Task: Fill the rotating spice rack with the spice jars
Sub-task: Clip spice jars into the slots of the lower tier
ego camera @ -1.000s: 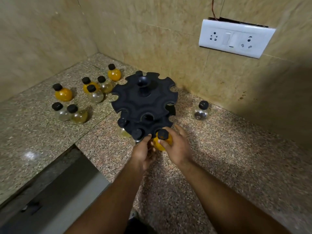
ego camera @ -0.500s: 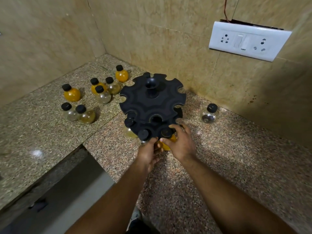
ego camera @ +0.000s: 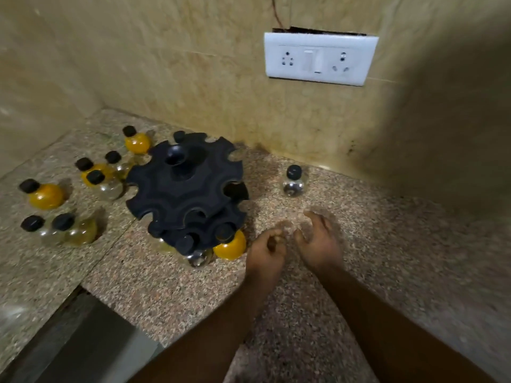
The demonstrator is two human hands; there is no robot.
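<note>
A black two-tier spice rack [ego camera: 185, 186] stands on the granite counter. Its lower tier holds an orange-filled jar [ego camera: 231, 246] at the front, a clear jar [ego camera: 197, 257] left of it and a yellowish jar further left. My left hand [ego camera: 266, 254] and my right hand [ego camera: 318, 241] hover just right of the rack, both holding nothing, fingers curled and apart. A clear jar with a black cap [ego camera: 293, 183] stands alone to the right of the rack. Several more black-capped jars [ego camera: 45, 194], orange and clear, stand left of the rack.
Tiled walls meet in a corner behind the rack. A white switch and socket plate [ego camera: 318, 59] is on the back wall. The counter edge drops off at the lower left, with a dark gap [ego camera: 83, 335] below it.
Both hands have let go of the orange jar, which now hangs in the rack's lower tier, and have drawn back to the right. The camera has swung rightwards.
</note>
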